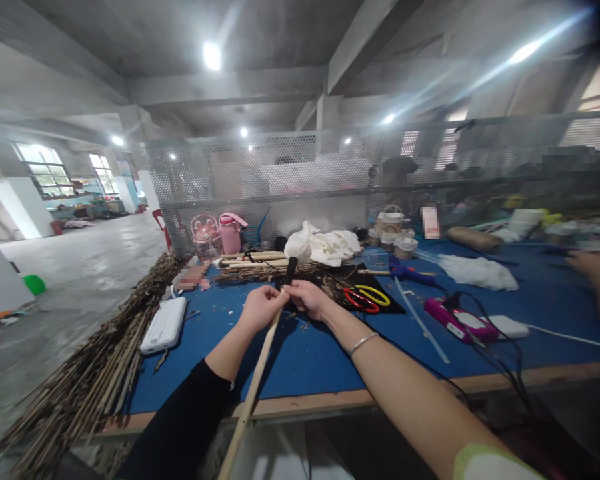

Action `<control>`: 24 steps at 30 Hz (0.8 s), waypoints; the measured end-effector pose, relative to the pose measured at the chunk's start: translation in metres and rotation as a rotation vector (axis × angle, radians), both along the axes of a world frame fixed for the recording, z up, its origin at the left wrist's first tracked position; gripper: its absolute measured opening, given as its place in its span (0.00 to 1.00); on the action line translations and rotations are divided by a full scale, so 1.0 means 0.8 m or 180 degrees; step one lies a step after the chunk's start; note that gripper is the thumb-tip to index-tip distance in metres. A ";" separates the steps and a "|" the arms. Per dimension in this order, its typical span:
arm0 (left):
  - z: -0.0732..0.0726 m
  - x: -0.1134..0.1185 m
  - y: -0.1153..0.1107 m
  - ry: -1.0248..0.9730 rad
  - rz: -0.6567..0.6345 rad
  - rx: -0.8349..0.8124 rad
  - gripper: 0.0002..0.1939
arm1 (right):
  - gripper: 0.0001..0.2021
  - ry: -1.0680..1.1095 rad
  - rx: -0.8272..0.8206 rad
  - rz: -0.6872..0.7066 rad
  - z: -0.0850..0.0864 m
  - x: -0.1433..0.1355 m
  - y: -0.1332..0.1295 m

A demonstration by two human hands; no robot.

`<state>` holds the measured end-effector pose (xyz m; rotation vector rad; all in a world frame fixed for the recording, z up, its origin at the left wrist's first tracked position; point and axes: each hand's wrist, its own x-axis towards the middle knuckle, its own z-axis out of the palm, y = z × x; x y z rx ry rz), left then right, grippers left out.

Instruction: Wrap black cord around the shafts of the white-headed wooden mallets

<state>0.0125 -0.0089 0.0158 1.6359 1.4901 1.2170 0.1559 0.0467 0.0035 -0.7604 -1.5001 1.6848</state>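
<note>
A long pale wooden stick point(261, 367) slants up from the table's front edge. Around its upper end sits a black wrapping point(291, 268), and beyond that is a rounded white cloth bundle point(299, 247). My left hand point(261, 308) is closed on the stick just below the black part, thumb and fingers pinched. Close beside it, my right hand point(304, 297) pinches at the lower end of the black wrapping. What lies between the right fingertips is too small to make out. Red and yellow handled scissors point(367, 298) lie right of my right hand.
Brown dried stalks point(105, 340) are heaped along the left edge. A white power bank point(164, 325) lies nearby on the blue table point(320, 373). To the right are a blue glue gun point(410, 272), a magenta device point(460, 321) with cables, and another person's hand point(597, 267).
</note>
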 end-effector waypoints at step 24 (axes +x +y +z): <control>-0.006 0.013 -0.002 0.0105 0.0052 0.0092 0.19 | 0.14 -0.0077 0.0224 -0.0139 0.006 0.000 0.002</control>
